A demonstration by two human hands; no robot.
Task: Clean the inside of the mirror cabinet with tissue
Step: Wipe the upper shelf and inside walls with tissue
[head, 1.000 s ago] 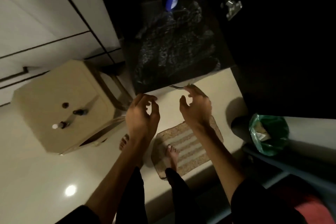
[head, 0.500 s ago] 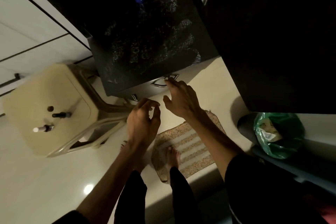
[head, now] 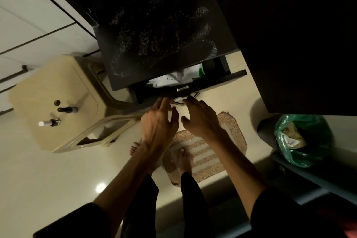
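Both bare forearms extend forward side by side; the left hand (head: 157, 121) with fingers straight and close together, the right hand (head: 201, 120) beside it with fingers loosely bent, palm down

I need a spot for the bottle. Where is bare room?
Free: beige plastic stool top left of its two small bottles, and dark speckled cabinet shelf. Crowded: open black drawer holding white packets.

Home bathroom, pale glossy tiled floor (head: 48, 189), woven striped bath mat (head: 208, 152) underfoot, dark wall cabinet (head: 154, 44), green-lined waste bin (head: 303, 141)
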